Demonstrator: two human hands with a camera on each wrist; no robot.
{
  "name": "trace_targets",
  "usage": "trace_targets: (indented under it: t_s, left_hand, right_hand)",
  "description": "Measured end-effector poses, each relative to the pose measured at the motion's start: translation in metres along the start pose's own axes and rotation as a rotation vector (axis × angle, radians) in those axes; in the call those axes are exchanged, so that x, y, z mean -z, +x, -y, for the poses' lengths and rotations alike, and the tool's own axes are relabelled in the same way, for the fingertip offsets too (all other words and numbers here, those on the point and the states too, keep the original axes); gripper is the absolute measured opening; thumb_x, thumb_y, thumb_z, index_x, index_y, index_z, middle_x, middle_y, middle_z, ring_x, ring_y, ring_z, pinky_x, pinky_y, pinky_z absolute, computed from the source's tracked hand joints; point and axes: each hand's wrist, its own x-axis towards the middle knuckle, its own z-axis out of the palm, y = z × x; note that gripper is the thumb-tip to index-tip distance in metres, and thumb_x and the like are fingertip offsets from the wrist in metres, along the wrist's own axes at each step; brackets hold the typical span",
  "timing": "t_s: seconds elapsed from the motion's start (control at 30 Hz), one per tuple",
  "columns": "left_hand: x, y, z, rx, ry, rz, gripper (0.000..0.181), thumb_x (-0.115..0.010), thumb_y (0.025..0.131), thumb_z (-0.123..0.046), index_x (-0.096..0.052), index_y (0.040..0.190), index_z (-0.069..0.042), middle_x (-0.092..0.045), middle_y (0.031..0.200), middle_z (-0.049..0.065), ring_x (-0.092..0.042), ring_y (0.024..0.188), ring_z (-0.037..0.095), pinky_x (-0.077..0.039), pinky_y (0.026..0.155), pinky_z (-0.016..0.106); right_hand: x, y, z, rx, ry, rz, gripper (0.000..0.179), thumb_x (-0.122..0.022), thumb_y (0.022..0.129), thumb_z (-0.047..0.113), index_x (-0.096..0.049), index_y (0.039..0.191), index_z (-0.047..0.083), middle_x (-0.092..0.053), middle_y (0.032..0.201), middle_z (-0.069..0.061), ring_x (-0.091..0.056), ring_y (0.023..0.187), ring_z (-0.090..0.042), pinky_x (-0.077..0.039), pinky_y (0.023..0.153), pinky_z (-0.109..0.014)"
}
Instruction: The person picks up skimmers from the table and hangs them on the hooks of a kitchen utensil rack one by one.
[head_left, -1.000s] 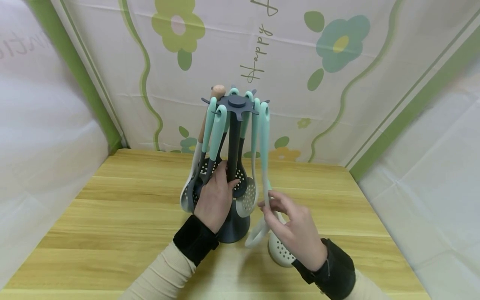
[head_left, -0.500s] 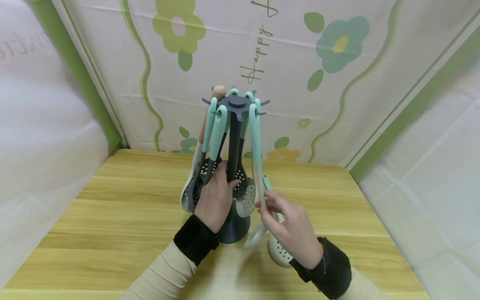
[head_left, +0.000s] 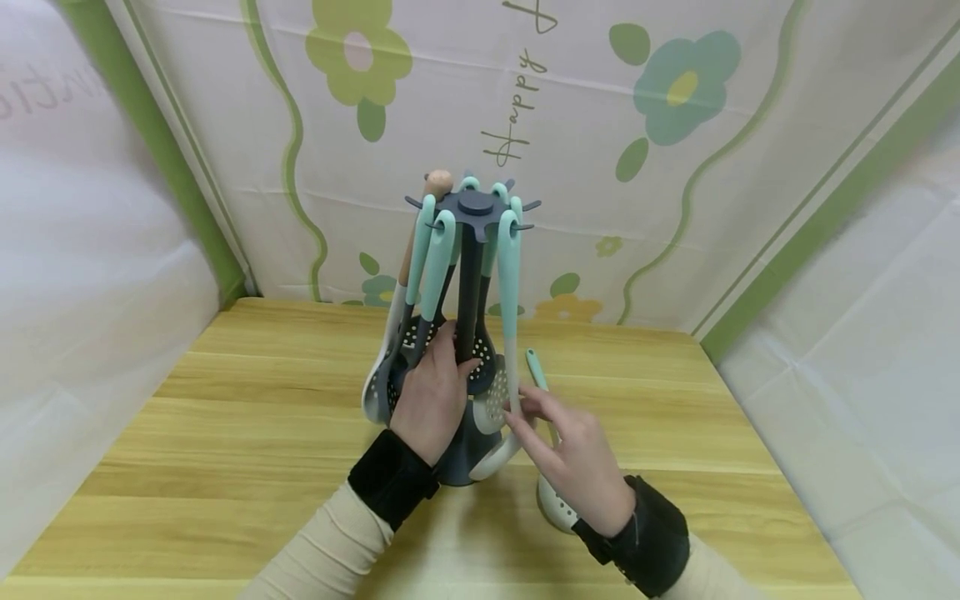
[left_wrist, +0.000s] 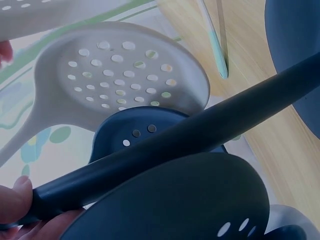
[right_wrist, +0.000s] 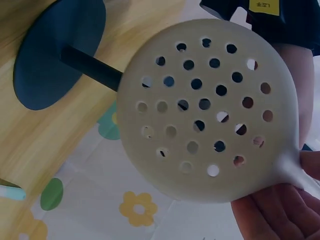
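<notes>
A dark utensil rack (head_left: 467, 287) stands upright on the table, its hooked top hung round with utensils. My left hand (head_left: 431, 400) grips its post low down; thumb and fingers close round the dark post (left_wrist: 175, 142) in the left wrist view. With its thumb and fingers, my right hand (head_left: 581, 458) pinches the white neck of a mint-handled skimmer (head_left: 509, 275). That handle's hole sits at a rack hook, and the round perforated head (right_wrist: 207, 110) fills the right wrist view. Another white skimmer (head_left: 492, 398) hangs just behind it.
On the wooden table (head_left: 247, 467), right of the rack, lies a white perforated utensil (head_left: 553, 507) with a mint handle, partly hidden by my right hand. Dark perforated utensils (head_left: 480, 367) and a wooden-handled one (head_left: 438, 182) hang round the post. A patterned cloth (head_left: 585, 108) rises behind.
The skimmer in my right hand has moved left, from beside the rack to a front-right hook, and its head has swung in towards the base. My left hand stays on the post.
</notes>
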Motion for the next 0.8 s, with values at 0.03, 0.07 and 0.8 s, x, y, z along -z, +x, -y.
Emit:
trace_targets:
  t_s: [0.03,0.07,0.8]
  left_hand:
    - [0.0,0.0,0.0,0.001,0.0,0.0,0.048,-0.069,0.091,-0.011,-0.048,0.129,0.01,-0.066,0.099,0.024,-0.07,0.081,0.032,-0.061,0.063,0.042]
    - [0.0,0.0,0.0,0.002,0.0,0.001,0.048,-0.069,0.091,-0.011,-0.048,0.129,0.01,-0.066,0.099,0.024,-0.07,0.08,0.032,-0.061,0.063,0.042]
    - [0.0,0.0,0.0,-0.012,0.025,-0.003,0.051,-0.069,0.091,-0.01,-0.046,0.13,0.013,-0.066,0.099,0.026,-0.071,0.08,0.033,-0.061,0.062,0.042]
  right_hand:
    - [-0.001,-0.001,-0.001,0.001,-0.008,-0.004,0.027,-0.073,0.087,0.005,-0.073,0.113,-0.003,-0.078,0.09,-0.005,-0.072,0.081,-0.009,-0.062,0.068,-0.032]
    - [-0.001,-0.002,-0.002,0.003,-0.015,-0.008,0.027,-0.074,0.086,0.004,-0.073,0.112,-0.003,-0.077,0.089,-0.002,-0.071,0.08,-0.008,-0.061,0.067,-0.032]
    - [-0.011,-0.024,-0.027,-0.043,0.017,-0.067,0.033,-0.073,0.086,0.004,-0.073,0.119,-0.002,-0.073,0.123,-0.014,-0.068,0.114,-0.027,-0.055,0.095,-0.043]
